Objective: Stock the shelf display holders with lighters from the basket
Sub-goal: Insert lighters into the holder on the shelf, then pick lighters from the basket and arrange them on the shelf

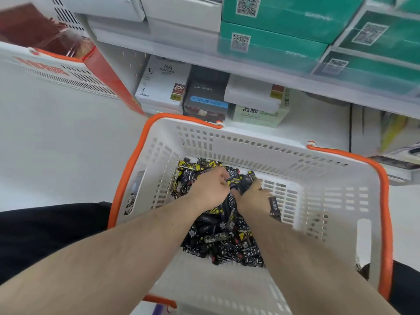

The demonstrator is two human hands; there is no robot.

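In the far half of the basket (250, 142), toward its back wall, both our hands are down in the pile of lighters (218, 237). Our left hand (211, 189) has its fingers curled round a lighter or two. Our right hand (254, 196) reaches in just beside it; whether its fingers grip anything we cannot tell. We do best to gather lighters lying the same way, so they slot into the holders neatly. No display holders are clearly in view.

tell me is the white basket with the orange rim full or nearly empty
Neither: partly filled. A pile of black patterned lighters covers only the middle of the basket floor, bare white slots showing beside it. Both hands, left hand and right hand, are in the pile.
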